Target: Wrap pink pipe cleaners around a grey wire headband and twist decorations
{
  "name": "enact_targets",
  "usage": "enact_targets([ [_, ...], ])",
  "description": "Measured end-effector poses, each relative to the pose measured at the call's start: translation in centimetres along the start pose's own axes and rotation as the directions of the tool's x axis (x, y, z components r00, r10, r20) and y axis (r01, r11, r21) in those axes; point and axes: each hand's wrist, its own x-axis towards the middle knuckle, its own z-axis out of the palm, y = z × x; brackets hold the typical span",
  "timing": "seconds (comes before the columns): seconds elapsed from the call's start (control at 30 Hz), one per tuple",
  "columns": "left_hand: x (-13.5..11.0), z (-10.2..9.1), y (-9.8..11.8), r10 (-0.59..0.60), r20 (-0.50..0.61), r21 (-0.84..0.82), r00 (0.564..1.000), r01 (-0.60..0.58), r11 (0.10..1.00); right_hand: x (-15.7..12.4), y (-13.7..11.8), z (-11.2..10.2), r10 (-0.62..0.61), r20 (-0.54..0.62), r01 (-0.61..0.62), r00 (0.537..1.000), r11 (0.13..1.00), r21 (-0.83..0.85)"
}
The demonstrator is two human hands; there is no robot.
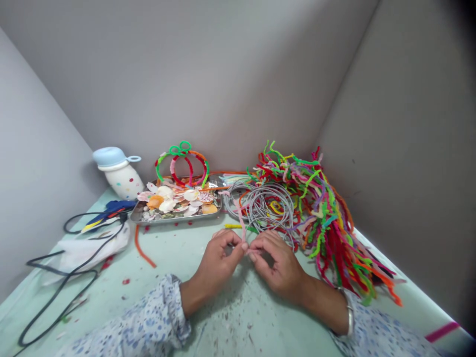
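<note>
My left hand [217, 260] and my right hand [277, 263] meet at the middle of the pale green table [223, 317], fingers pinched together on a pale pink pipe cleaner [241, 225] that rises from between them. Just behind my fingers lie coiled grey wire hoops [267, 206]. To the right of them a big heap of coloured pipe cleaners [327, 218] spreads toward the wall.
A metal tray [148, 218] with several seashells sits at back left, with pipe-cleaner-wrapped hoops [182, 163] standing behind it. A white dotted bottle [119, 173], a blue glue gun [111, 208] with black cable [55, 292], a white bag [85, 248] and an orange pipe cleaner [143, 250] lie left.
</note>
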Motion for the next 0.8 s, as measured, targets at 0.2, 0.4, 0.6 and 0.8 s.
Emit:
enact_targets([
  [0.2, -0.19, -0.10, -0.19, 0.030, 0.021, 0.005, 0.999, -0.030, 1.000, -0.07, -0.11, 0.03, 0.031, -0.004, -0.031, 1.000, 1.000, 0.000],
  [0.4, -0.12, -0.02, -0.33, 0.049, 0.026, 0.032, 0.998, -0.049, 0.998, -0.12, -0.13, 0.12, 0.019, -0.020, -0.020, 1.000, 1.000, -0.011],
  [0.6, -0.12, 0.07, 0.25, 0.042, 0.025, 0.024, 0.999, -0.043, 0.999, 0.04, 0.00, 0.20, -0.017, -0.009, 0.017, 1.000, 0.999, -0.034],
  [0.8, -0.21, 0.18, 0.46, 0.040, 0.019, 0.032, 0.999, -0.041, 0.999, -0.21, 0.23, 0.37, -0.043, 0.005, 0.043, 0.999, 0.999, -0.025],
])
